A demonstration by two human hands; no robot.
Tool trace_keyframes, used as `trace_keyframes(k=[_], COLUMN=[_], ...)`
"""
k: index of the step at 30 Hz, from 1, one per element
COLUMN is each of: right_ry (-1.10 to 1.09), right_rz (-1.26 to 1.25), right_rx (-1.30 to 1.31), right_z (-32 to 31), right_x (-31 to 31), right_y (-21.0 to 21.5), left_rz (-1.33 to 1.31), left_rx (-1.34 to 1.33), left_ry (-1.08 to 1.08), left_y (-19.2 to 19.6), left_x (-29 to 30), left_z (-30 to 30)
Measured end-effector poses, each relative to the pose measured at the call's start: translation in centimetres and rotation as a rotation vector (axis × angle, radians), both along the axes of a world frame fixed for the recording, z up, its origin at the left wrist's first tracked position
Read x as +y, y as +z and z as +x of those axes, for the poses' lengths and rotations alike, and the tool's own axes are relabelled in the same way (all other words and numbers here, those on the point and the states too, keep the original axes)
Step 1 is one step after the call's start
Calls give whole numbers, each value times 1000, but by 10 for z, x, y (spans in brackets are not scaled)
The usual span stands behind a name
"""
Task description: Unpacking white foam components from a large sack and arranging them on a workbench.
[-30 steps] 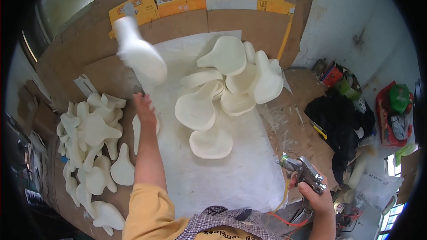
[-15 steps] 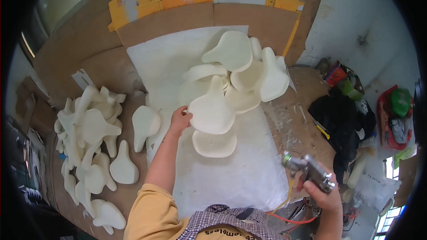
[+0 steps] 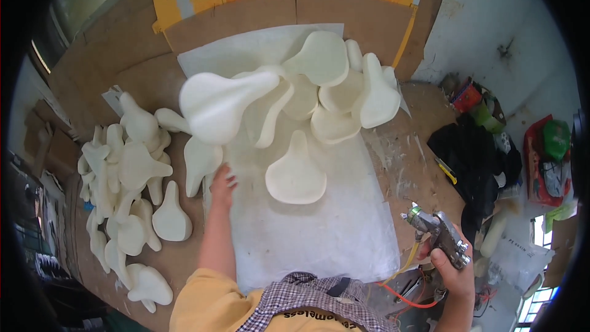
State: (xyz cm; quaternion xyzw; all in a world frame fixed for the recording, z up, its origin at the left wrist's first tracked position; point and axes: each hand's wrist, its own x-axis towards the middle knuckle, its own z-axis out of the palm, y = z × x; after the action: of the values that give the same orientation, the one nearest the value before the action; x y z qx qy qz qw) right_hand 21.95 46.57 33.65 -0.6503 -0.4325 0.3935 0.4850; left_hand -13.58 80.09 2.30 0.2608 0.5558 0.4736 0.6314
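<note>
My left hand (image 3: 222,185) is empty, its fingers apart, near the left edge of the white sheet (image 3: 264,249). Just beyond it, a large white foam bicycle saddle pad (image 3: 215,107) appears lifted and tilted, touched by no hand. Another white saddle pad (image 3: 296,178) lies in the middle of the sheet, its narrow end pointing away. At the right, my right hand (image 3: 452,267) is closed round a metal spray gun (image 3: 439,233) with a green ring, its nozzle toward the sheet. A yellow hose (image 3: 410,263) hangs below the gun.
Several pads (image 3: 338,95) are heaped at the sheet's far end. A bigger pile of pads (image 3: 132,172) covers the left side. Cardboard (image 3: 239,24) walls the back. On the right lie black cloth (image 3: 470,160), a yellow cutter (image 3: 447,172) and a red bag (image 3: 541,166).
My left hand has let go of a pad and drawn back left. A pad now shows tilted above the sheet's left side. The pad in the middle is uncovered. The spray gun has shifted slightly.
</note>
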Motion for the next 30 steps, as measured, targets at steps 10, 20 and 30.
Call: trace_keyframes(k=[10,20,30], right_ry=[159,206,277], right_rz=[-185,-71,-194], right_rx=[35,86,131], right_z=[-4,-13,-41], right_x=[4,45,128], right_y=[-7,-43,-68], left_rz=[-41,344,73], left_rx=[451,-478,1055], left_ry=[-523,443,161], left_y=[-22,112,-49], left_x=[-22,8,120], left_z=[83,-88,-155])
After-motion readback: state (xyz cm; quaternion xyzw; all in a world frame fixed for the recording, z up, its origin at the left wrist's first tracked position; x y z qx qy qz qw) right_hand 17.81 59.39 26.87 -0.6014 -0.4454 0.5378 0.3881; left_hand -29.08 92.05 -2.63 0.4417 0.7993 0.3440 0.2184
